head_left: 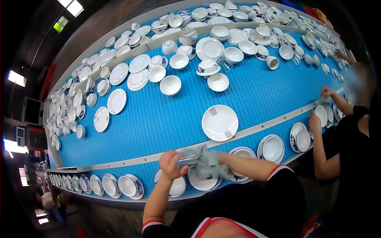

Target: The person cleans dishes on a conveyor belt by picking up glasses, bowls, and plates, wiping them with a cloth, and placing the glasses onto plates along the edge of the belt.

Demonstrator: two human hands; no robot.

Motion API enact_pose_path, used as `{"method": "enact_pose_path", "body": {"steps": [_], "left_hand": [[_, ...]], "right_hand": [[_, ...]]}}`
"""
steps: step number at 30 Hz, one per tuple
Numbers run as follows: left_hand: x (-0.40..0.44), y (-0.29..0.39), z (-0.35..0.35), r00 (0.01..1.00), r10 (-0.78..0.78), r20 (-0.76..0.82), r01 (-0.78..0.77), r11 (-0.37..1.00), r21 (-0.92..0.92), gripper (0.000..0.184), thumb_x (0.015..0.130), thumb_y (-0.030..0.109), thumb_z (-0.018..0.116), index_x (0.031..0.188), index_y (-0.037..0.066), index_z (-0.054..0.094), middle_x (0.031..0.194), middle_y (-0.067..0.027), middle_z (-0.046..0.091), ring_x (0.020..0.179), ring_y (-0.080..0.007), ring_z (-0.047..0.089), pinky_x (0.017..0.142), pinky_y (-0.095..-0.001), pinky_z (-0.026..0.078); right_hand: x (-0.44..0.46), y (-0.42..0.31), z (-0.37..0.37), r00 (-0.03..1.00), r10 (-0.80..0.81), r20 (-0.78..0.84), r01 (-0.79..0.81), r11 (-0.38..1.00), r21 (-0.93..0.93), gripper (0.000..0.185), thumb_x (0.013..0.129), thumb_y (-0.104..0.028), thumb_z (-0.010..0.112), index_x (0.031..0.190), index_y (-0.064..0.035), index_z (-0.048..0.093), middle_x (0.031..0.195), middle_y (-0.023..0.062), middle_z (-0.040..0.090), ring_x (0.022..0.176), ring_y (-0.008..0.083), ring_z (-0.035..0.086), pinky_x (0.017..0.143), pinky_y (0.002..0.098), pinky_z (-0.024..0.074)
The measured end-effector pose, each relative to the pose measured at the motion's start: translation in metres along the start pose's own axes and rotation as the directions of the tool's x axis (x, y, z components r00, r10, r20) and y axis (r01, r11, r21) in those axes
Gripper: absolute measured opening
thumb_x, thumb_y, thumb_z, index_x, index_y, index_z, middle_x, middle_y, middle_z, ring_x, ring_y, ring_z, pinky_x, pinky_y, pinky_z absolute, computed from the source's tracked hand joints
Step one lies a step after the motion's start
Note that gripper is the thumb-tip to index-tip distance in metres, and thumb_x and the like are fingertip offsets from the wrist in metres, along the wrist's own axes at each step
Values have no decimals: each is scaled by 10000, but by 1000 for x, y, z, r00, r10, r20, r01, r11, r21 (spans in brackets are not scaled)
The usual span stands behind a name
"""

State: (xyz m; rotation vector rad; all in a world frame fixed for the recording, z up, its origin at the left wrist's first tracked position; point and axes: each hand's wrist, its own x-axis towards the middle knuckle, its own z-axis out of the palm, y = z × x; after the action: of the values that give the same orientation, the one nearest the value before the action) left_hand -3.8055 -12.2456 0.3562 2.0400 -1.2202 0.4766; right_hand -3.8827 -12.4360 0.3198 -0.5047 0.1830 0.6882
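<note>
A person in a black top stands at a long bench with a blue textured surface [154, 123], holding a small clear drinking glass [188, 159] in front of the body, above the near edge of the bench. The left hand's [171, 164] fingers are curled around one end of the glass. A thin grey-green cloth [206, 162] covers the other end and drapes over most of the right hand [222, 158], so how those fingers are closed cannot be told. The step in hand looks like wiping the glass; continuing it would call for a steady left grip while the right hand turns the cloth around the rim and wall. Just beyond the hands lies a round white plate with two printed square marks [219, 123]. White bowls set on blue-patterned plates [272, 148] line the near strip; more white crockery crowds the far side. At right, a co-worker [349, 119] handles a white bowl [321, 116].
</note>
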Motion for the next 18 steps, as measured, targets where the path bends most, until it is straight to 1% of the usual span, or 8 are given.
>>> {"method": "enact_pose_path", "body": {"steps": [2,5,6,7,9,11,16,18], "left_hand": [[13,18,19,997,-72,-29,71,996,-55,335,722,339,600,841,27,579,723,-129,544,599,-290,528,533,-356,432],[36,49,31,955,-296,27,297,948,-115,220,769,257,530,810,43,565,655,-128,537,561,-287,522,522,-355,419],[43,58,35,827,-543,145,561,812,-160,208,789,248,508,815,47,557,644,-136,529,556,-289,517,514,-350,411],[47,64,39,628,-730,270,777,606,-168,199,809,240,486,820,51,549,634,-145,520,551,-290,512,505,-345,404],[22,55,60,619,-721,311,783,598,-172,220,860,259,428,845,63,529,651,-116,539,553,-249,516,488,-325,393],[0,55,69,80,-871,485,855,-190,-483,278,885,323,394,870,70,509,670,-48,537,567,-170,509,474,-283,384],[-75,77,22,162,-970,-182,857,230,-461,299,912,321,342,940,52,470,791,-39,493,695,-126,481,592,-248,409],[-110,92,-5,200,-967,-158,932,237,-273,245,894,230,379,978,16,463,877,-88,501,806,-195,493,711,-307,405]], "right_hand": [[-2,5,3,1000,3,-6,-1,972,233,364,758,-247,629,1030,-17,554,1001,50,548,868,115,525,715,230,455],[-13,-2,-8,959,-217,-181,169,953,-251,378,766,-266,608,1051,-27,542,1090,89,521,926,155,526,737,265,450],[-11,-11,-34,802,-535,264,518,405,-753,333,749,-236,609,1024,-55,556,1036,101,552,885,190,553,710,299,460],[-14,-27,-46,537,-390,748,631,-403,-663,293,732,-206,610,996,-83,571,982,114,583,844,226,580,683,333,469],[-27,-59,-58,953,48,300,293,-416,-861,212,696,-157,601,907,-130,590,838,116,615,729,282,603,629,376,479],[-38,-85,-62,946,58,318,300,-526,-796,134,688,-155,588,822,-153,600,713,93,614,633,274,605,583,400,481],[-38,-185,-166,671,-569,476,2,-641,-768,123,675,-168,585,797,-159,602,685,74,608,591,241,601,510,371,467],[-37,-235,-176,646,-623,441,-199,-695,-691,93,693,-148,557,780,-145,592,663,70,597,564,243,592,484,373,452]]}}
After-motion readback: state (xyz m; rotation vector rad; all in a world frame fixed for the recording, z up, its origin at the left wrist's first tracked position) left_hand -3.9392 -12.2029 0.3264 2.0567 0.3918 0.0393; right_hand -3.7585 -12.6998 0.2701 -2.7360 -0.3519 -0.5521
